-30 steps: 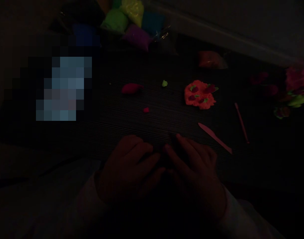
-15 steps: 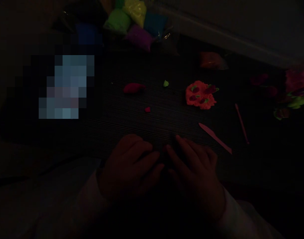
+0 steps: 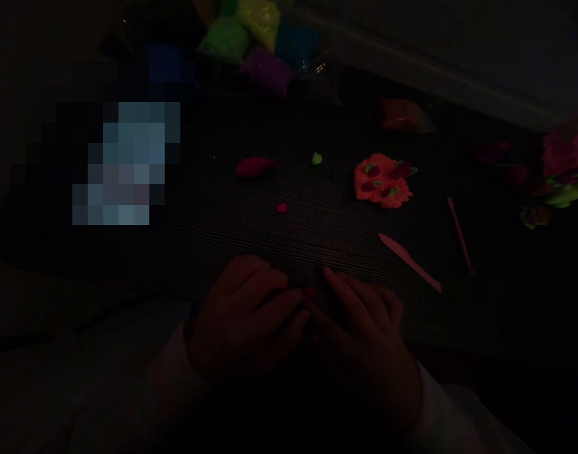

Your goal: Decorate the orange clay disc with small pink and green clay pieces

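The scene is very dark. My left hand (image 3: 251,309) is closed, its fingers curled and its thumb and forefinger pressed together around a small piece of red modelling clay (image 3: 311,292), which barely shows at the tips. Close on its right, my right hand (image 3: 364,321) has its fingers stretched and apart, one fingertip touching the clay or the left fingertips; which of the two I cannot tell. Beyond the hands lie a small red clay bit (image 3: 282,207), a longer red clay lump (image 3: 255,167) and a green clay bit (image 3: 316,159).
An orange clay disc (image 3: 381,195) bears red and green pieces. Right of my hands lie a pink plastic knife (image 3: 409,261) and a thin pink tool (image 3: 459,234). Bagged coloured clay (image 3: 267,69) sits at the back. A lit, pixelated area (image 3: 132,164) is at left.
My right hand has moved slightly left and down, bringing its fingertips against the left ones. The small red clay piece between them shows a little more. The left hand has hardly moved.
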### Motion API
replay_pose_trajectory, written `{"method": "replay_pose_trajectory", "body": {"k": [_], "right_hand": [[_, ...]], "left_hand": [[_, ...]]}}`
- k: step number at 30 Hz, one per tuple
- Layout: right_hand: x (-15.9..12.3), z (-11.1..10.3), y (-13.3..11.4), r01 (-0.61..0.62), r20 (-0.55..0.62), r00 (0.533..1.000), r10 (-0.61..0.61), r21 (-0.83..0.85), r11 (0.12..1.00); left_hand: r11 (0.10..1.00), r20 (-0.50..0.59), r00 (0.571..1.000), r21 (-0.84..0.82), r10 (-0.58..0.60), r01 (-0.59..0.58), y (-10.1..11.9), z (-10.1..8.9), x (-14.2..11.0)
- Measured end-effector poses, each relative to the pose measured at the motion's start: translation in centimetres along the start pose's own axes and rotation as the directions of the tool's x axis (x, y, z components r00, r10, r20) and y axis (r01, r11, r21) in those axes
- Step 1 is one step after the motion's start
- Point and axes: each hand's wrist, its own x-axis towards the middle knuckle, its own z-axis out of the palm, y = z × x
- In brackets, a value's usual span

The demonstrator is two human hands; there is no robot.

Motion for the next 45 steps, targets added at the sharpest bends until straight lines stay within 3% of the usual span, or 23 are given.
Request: {"method": "replay_pose_trajectory", "body": {"k": [6, 12, 18, 22, 25, 29, 32, 36, 41, 45], "right_hand": [[0.1, -0.6, 0.4, 0.025, -0.097, 0.995, -0.014, 0.114, 0.993], [1.4, -0.9, 0.8, -0.056, -0.148, 0.986, 0.082, 0.167, 0.984], [3.1, -0.4, 0.3, -0.052, -0.028, 0.998, 0.06, 0.214, 0.976], [3.6, -1.3, 0.5, -0.068, 0.054, 0.997, 0.053, 0.327, 0.943], [3.5, -2.9, 1.9, -0.107, 0.041, 0.994, 0.099, 0.426, 0.898], [3.6, -5.2, 5.9, -0.17, -0.036, 0.978, 0.207, 0.442, 0.881], [4.4, -5.9, 9.7, -0.238, -0.077, 0.947, 0.311, 0.481, 0.844], [6.0, -5.2, 13.3, -0.304, -0.122, 0.906, 0.406, 0.481, 0.822], [6.7, -3.8, 14.2, -0.348, -0.042, 0.893, 0.448, 0.566, 0.747], [6.7, -3.5, 14.1, -0.341, -0.028, 0.899, 0.436, 0.579, 0.741]], "left_hand": [[1.0, -0.045, 0.999, -0.022, -0.012, 0.011, -0.1, -0.2, -0.1], [1.0, -0.039, 0.999, 0.001, -0.031, 0.031, 0.0, -0.1, -0.1], [1.0, -0.035, 0.999, -0.012, -0.026, 0.026, 0.0, -0.3, 0.2], [0.999, -0.059, 0.998, 0.007, -0.032, 0.032, 0.1, -0.2, 0.3], [0.997, -0.065, 0.995, -0.025, -0.075, 0.074, 0.1, -0.1, 0.0], [0.991, -0.025, 0.991, -0.046, -0.13, 0.128, 0.2, 0.0, 0.3], [0.991, -0.005, 0.991, -0.025, -0.134, 0.134, 0.7, 0.0, 2.4], [0.993, 0.012, 0.993, 0.001, -0.115, 0.115, 1.4, 1.1, 6.1], [0.981, 0.149, 0.989, 0.191, 0.014, -0.043, 1.5, 3.7, 8.9], [0.977, 0.259, 0.965, 0.19, 0.045, -0.097, 1.3, 5.0, 9.4]]}}
